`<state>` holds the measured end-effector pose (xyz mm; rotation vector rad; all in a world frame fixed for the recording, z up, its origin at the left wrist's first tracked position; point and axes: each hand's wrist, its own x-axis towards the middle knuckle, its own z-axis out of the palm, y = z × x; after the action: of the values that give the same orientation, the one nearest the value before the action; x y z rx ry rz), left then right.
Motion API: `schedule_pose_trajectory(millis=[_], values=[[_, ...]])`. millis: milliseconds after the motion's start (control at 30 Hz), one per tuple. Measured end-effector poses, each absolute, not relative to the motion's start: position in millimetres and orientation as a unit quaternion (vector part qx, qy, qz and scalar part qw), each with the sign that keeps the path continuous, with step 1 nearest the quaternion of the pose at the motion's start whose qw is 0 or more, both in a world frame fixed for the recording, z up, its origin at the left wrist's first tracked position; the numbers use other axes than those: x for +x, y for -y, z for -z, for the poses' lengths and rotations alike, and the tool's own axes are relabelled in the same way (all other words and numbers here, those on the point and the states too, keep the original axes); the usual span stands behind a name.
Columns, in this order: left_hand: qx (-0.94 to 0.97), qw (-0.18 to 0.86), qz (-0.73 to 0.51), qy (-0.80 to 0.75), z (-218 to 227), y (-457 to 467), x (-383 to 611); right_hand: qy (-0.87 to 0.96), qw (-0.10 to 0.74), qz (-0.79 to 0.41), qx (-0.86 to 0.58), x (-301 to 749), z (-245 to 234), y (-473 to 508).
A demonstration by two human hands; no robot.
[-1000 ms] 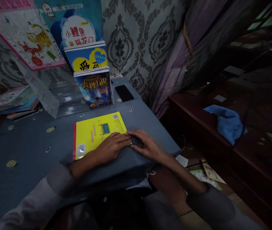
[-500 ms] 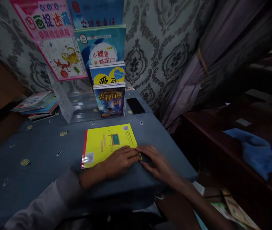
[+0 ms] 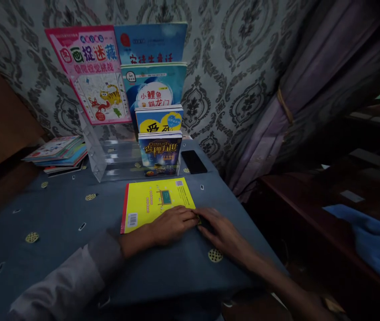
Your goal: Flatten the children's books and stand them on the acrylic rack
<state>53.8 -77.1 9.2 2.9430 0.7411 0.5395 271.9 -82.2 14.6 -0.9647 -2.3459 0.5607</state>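
The background is formed by a wall (image 3: pixel 230 67) with grey, dark-patterned paper, and in front of it a table (image 3: pixel 59 214) is seen, blue-grey and printed with small yellow motifs. At the left, a stack of thin books (image 3: pixel 56 151) is placed on the table. Next to it stands a clear plastic stand (image 3: pixel 94 151), in which a pink book (image 3: pixel 96 71) and, to its right, several mostly blue books (image 3: pixel 154 84) are held upright in steps. In front of the stand, a yellow book (image 3: pixel 145 200) with a red left edge is laid flat on the table. Its lower right part is covered by the left hand (image 3: pixel 173 225); the fingers are kept side by side, but whether anything is pinched under them cannot be told. Farther back, just beside the stand, a black phone (image 3: pixel 194 162) is laid. The right hand (image 3: pixel 221 232) is placed at the near right corner of the yellow book; a small gap is seen between thumb and forefinger, but whether the corner is clamped in this grip cannot be told. At the right, a purple curtain (image 3: pixel 283 89) is gathered, and a blue cloth (image 3: pixel 373 240) is draped on dark red furniture (image 3: pixel 296 209).
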Motion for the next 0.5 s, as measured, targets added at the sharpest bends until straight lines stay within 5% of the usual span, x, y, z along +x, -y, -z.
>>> schedule_pose_trajectory(millis=[500], values=[[0.946, 0.042, -0.189, -0.261, -8.8, 57.2, 53.5, 0.862, 0.288, -0.188, -0.372, 266.8, -5.6, 57.1]])
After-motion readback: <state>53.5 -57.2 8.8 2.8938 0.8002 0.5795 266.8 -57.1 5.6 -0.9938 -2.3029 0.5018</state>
